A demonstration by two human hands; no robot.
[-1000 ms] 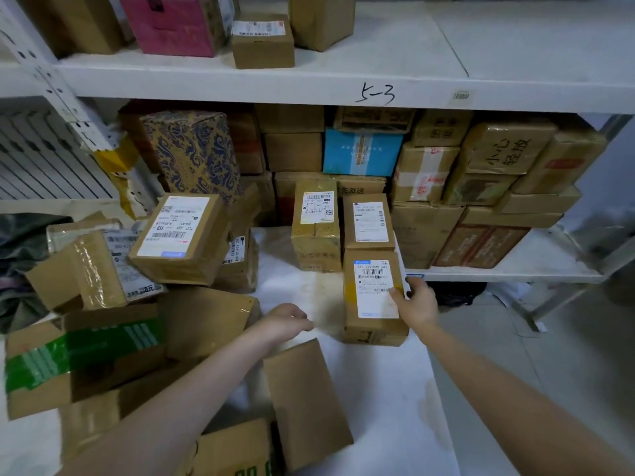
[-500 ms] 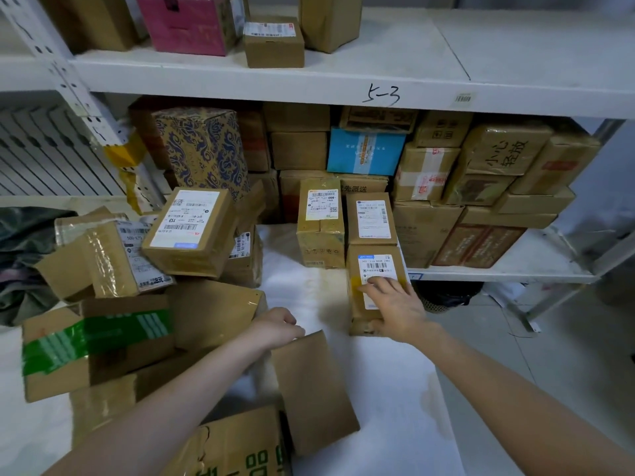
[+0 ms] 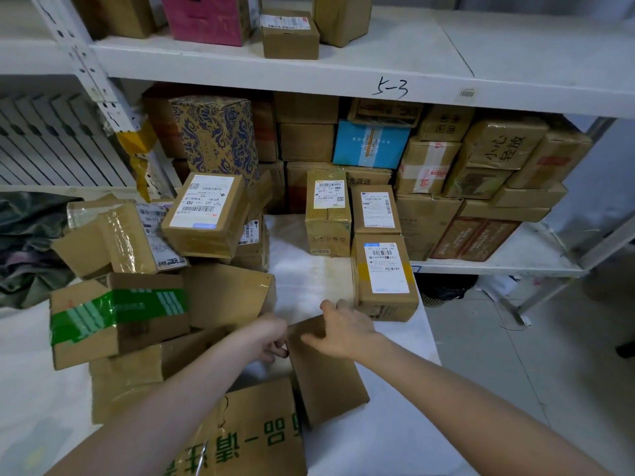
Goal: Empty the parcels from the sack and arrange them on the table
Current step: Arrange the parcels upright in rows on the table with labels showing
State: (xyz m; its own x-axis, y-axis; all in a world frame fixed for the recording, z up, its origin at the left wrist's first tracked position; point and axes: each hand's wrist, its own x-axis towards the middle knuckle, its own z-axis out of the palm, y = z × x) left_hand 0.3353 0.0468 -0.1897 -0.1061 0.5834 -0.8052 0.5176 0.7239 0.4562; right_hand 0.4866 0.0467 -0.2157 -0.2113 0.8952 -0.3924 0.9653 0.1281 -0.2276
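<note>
**Item: we log one plain brown parcel (image 3: 326,383), face unlabelled, under both hands at mid-table.**

We find it lying on the white table (image 3: 309,280), between the loose heap on the left, where the green-taped box (image 3: 117,317) sits, and the labelled parcel (image 3: 385,276) set out in a row near the right edge. Its near left corner lies against a carton printed in green characters (image 3: 247,438). The left hand (image 3: 273,338) grips the parcel's left edge with curled fingers. The right hand (image 3: 343,329) lies across its top face, thumb spread. It is blurred, and we cannot tell whether its fingers hook the far edge.
</note>
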